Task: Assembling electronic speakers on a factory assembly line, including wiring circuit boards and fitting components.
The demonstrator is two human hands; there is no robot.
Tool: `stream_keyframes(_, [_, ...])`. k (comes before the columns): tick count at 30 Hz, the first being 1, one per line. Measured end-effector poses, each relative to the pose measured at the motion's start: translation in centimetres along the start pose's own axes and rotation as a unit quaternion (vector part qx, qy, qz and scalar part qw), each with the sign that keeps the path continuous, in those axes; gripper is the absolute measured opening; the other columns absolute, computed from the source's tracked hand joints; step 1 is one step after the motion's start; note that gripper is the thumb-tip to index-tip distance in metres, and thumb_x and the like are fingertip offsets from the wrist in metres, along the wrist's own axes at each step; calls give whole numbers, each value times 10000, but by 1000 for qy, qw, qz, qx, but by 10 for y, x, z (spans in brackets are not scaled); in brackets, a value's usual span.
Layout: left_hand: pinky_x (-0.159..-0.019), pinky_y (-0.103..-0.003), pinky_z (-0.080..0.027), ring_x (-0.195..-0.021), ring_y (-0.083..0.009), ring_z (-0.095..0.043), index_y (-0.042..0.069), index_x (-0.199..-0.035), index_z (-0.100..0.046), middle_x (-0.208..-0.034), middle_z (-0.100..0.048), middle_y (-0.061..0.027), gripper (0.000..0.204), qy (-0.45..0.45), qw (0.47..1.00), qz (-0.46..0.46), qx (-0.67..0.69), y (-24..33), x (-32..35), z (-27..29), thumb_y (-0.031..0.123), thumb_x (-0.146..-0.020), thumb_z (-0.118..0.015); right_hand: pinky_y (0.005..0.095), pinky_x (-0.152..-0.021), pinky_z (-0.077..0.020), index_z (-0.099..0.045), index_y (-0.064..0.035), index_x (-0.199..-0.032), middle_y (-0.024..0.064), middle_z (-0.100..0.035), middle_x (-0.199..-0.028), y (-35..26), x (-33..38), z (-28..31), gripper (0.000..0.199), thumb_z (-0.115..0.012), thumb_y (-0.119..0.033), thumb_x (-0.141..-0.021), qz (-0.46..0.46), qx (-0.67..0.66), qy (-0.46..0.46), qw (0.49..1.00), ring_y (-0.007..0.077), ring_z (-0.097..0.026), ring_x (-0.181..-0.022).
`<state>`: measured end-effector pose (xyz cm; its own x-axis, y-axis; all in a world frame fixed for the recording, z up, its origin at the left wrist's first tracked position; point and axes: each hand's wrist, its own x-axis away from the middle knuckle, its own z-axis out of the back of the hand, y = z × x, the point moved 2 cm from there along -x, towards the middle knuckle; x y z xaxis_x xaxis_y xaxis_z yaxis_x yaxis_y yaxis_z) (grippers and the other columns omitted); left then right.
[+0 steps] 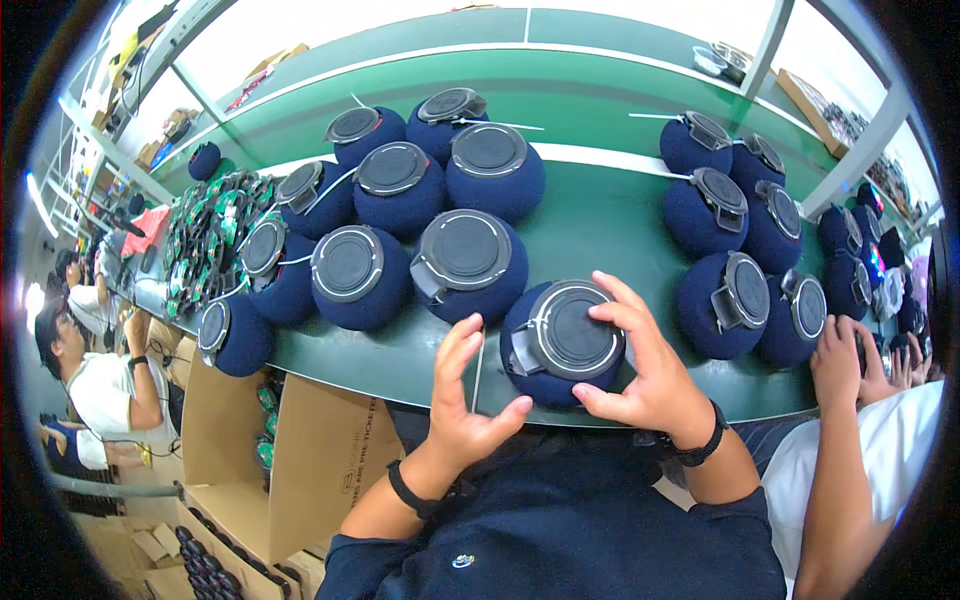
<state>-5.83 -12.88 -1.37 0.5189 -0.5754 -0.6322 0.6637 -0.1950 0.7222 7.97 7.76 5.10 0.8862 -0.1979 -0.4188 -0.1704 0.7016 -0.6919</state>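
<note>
A round, navy fabric-covered speaker [568,335] rests at the front edge of the green table, its black circular base facing up and a grey strap tab at its left side. My right hand [640,370] curves around its right side, with a fingertip on the black base and the thumb low at the near side. My left hand [465,400] is just left of this speaker, fingers and thumb apart, holding nothing. Close beyond the left hand sits another navy speaker [470,265], also base up with a strap tab.
More navy speakers [400,190] stand in a group at left, others [725,300] at right. Green circuit boards [215,225] are heaped at far left. Below them is an open cardboard box [325,465]. A co-worker's hand [838,360] is close by on the right.
</note>
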Motion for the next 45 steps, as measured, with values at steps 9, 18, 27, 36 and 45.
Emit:
stream_keyframes(9, [-810,-336,-549,-932,-237,-656,58,-1079,-633,-1065,-644,-105,396,-51,987,147,48,1,11,6,221,-809,-874,483,-1210,-324,-349,-11,-1537,295,-344,-1600,15,13,-31,1016,-860,-436,-768,-44,-77,53,995,410,-407,-1459])
stream_keyframes(18, [-907,-418,-564,-1091,-342,-677,71,-1109,-655,-1190,-664,-155,403,-111,990,84,-7,4,-2,9,320,-844,-830,456,-1247,-263,-132,6,-1641,242,-266,-1666,18,16,-29,1254,-863,-533,-777,-133,-137,119,974,344,-338,-1516])
stream_keyframes(27, [-1051,-448,-503,-1285,-326,-615,70,-1312,-640,-1374,-641,-154,550,-170,984,49,-14,-2,1,8,368,-875,-791,428,-1235,-274,-119,-22,-1655,201,-331,-1617,13,20,-39,1356,-938,-377,-635,-201,-102,176,958,321,-388,-1470])
stream_keyframes(36, [-1068,-445,-489,-1211,-378,-622,48,-1325,-593,-1286,-636,-175,630,-73,988,106,85,7,34,29,272,-813,-885,451,-1198,-356,-158,3,-1624,198,-400,-1555,3,48,-41,1486,-1019,-499,-522,-173,-149,122,966,319,-444,-1429])
stream_keyframes(45, [-1121,-466,-423,-1407,-397,-438,43,-1551,-344,-1532,-403,-250,944,133,989,60,-21,-1,104,97,467,-849,-810,474,-1218,-331,-152,22,-1598,220,-338,-1595,-56,-27,-119,1378,-1025,-353,-600,-14,-172,-157,972,342,-401,-1472])
